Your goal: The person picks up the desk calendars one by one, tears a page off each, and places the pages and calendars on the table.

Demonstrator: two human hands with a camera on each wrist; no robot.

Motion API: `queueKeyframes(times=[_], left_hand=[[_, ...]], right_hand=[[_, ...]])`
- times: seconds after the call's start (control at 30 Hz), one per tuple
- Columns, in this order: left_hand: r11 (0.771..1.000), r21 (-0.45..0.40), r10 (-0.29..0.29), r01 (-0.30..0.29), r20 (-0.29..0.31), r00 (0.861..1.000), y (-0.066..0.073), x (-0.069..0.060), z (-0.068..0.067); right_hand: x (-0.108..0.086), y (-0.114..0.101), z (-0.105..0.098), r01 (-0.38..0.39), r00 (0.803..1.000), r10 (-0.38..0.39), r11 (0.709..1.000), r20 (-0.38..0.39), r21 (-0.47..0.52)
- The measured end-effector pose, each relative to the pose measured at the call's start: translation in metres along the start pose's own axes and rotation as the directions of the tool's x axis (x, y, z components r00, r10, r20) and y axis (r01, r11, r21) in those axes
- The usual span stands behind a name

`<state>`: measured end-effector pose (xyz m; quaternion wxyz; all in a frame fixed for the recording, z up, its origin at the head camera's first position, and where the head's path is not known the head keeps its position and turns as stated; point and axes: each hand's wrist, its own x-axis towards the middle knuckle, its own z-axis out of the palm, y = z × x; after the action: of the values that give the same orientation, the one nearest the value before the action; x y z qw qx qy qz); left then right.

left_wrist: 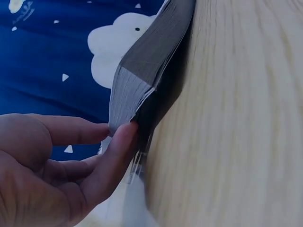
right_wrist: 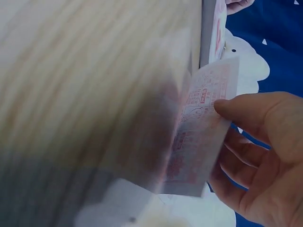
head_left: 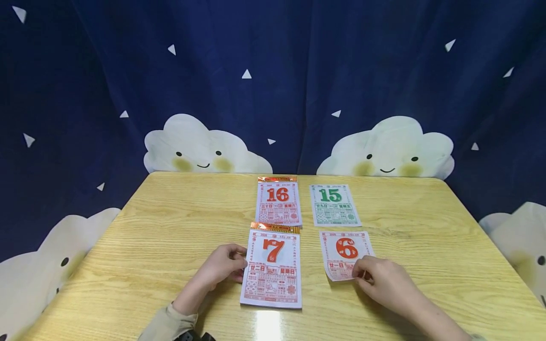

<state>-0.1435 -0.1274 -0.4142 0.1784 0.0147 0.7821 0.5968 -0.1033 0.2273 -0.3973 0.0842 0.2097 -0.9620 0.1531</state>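
A thick tear-off calendar pad showing a red 7 lies in front on the table. My left hand pinches its left edge; in the left wrist view, finger and thumb hold the side of the page stack. To the right, a loose calendar sheet with a red 6 has its near edge lifted. My right hand pinches its lower right corner between thumb and fingers. The right wrist view has the thin sheet curving up from the wood, with the thumb on its printed face.
Behind the 7 pad lies another calendar pad with a red 16. A loose sheet with a green 15 lies to its right. The wooden table ends at a dark blue curtain with cloud shapes.
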Motion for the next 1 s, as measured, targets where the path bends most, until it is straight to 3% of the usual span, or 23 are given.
queueKeyframes(times=[0.23, 0.57, 1.0], left_hand=[[1.000, 0.010, -0.025, 0.025, -0.031, 0.999, 0.002, 0.002, 0.004], [0.999, -0.010, -0.041, 0.041, -0.054, 0.998, 0.003, 0.007, 0.006], [0.996, 0.086, -0.034, 0.041, -0.075, 0.997, 0.003, 0.010, 0.009]], right_hand=[[0.000, -0.002, 0.008, 0.016, 0.997, -0.013, 0.999, 0.075, -0.033], [-0.001, -0.002, 0.015, 0.072, 0.991, -0.067, 0.997, 0.115, -0.036], [-0.002, -0.004, 0.015, 0.079, 0.988, -0.076, 0.997, 0.135, -0.018]])
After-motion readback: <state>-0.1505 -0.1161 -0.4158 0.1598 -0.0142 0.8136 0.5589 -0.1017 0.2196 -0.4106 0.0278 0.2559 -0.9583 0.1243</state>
